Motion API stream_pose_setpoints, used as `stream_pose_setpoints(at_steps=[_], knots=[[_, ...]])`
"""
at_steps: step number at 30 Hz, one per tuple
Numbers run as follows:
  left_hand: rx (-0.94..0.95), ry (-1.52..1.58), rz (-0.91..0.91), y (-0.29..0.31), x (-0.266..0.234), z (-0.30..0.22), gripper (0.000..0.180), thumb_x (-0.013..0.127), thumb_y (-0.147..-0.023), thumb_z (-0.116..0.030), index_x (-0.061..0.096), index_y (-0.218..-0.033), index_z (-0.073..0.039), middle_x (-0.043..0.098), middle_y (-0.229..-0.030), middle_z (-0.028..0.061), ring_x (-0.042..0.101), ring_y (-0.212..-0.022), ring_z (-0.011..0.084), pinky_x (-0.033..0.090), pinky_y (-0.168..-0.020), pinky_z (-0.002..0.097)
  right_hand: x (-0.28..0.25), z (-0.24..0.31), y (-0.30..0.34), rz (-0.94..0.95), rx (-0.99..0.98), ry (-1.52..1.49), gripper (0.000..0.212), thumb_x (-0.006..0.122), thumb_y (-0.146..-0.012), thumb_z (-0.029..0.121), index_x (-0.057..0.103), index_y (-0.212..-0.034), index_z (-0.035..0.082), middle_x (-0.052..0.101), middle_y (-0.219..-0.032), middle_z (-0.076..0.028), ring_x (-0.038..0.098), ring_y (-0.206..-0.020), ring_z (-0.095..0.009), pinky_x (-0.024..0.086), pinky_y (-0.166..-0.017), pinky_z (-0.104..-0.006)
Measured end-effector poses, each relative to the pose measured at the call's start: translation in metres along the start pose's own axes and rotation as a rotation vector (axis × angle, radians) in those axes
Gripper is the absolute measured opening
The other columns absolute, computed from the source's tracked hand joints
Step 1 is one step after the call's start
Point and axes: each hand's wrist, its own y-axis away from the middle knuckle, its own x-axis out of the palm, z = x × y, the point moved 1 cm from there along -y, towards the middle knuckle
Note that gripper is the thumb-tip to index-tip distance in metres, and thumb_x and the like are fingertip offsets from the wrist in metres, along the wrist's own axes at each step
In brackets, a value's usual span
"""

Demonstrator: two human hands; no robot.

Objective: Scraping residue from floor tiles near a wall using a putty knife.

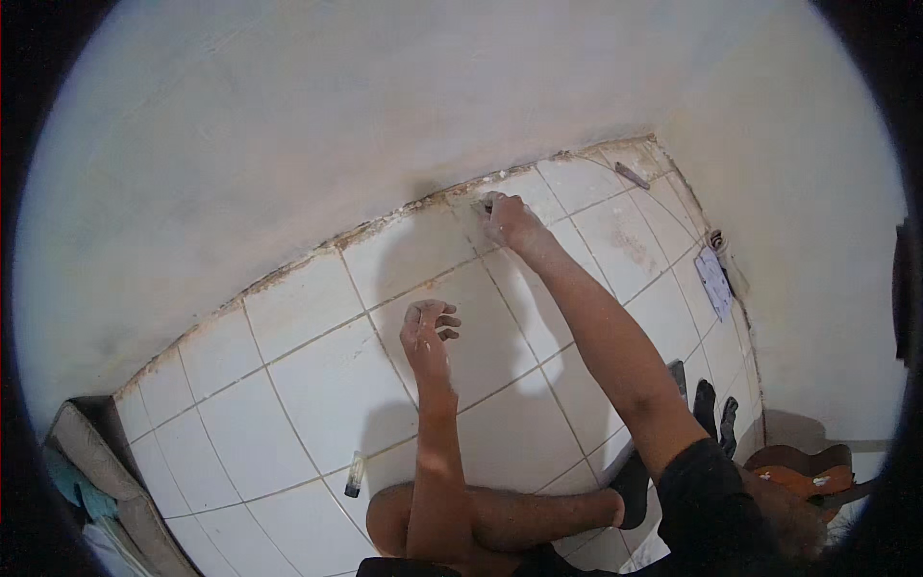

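My right hand (pixel 514 221) reaches out close to the crumbling joint (pixel 413 204) where the pale wall meets the white tiled floor (pixel 317 370). Its fingers are closed together near a dusty patch of tile; what they hold, if anything, is too small to make out. Nearer to me, my left hand (pixel 429 330) hovers above the tiles with its fingers bent but apart. Nothing shows in it, and white dust coats both hands. White crumbs lie along the wall's foot, just beyond my right hand.
A slim grey tool-like object (pixel 632 175) lies near the far corner. Along the right wall are a patterned sheet (pixel 713 283), dark socks (pixel 705 407) and a brown guitar (pixel 798 469). A small clear-and-black object (pixel 355 474) rests by my knee; a grey cushioned piece (pixel 96 450) stands at left.
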Motion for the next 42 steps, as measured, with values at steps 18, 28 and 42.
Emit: stream_pose_setpoints(at_steps=[18, 28, 42], knots=[[0.008, 0.000, -0.002, 0.000, 0.002, 0.001, 0.018, 0.051, -0.086, -0.022, 0.054, -0.087, -0.005, 0.058, -0.081, 0.0080, 0.057, -0.068, 0.0173, 0.043, -0.061, 0.0299, 0.037, -0.039, 0.046, -0.107, -0.113, 0.069, 0.031, 0.049, -0.086, 0.026, 0.055, -0.110, 0.007, 0.061, -0.095, -0.026, 0.059, -0.091, -0.042, 0.048, -0.079, -0.0474], [0.025, 0.020, 0.016, 0.000, 0.000, 0.001, 0.018, 0.052, -0.086, -0.024, 0.055, -0.088, -0.006, 0.058, -0.081, 0.0078, 0.057, -0.070, 0.0174, 0.043, -0.063, 0.0299, 0.003, -0.024, 0.023, -0.144, -0.096, -0.097, 0.033, 0.051, -0.083, 0.031, 0.059, -0.103, 0.005, 0.062, -0.096, -0.024, 0.059, -0.094, -0.040, 0.048, -0.082, -0.0454], [-0.003, 0.041, 0.006, -0.002, 0.001, 0.002, 0.016, 0.053, -0.084, -0.021, 0.055, -0.088, -0.005, 0.058, -0.082, 0.0088, 0.057, -0.070, 0.0180, 0.043, -0.063, 0.0298, 0.021, -0.024, 0.014, -0.187, -0.231, -0.196, 0.035, 0.056, -0.080, 0.030, 0.059, -0.103, 0.005, 0.063, -0.091, -0.022, 0.060, -0.087, -0.041, 0.049, -0.080, -0.0451]])
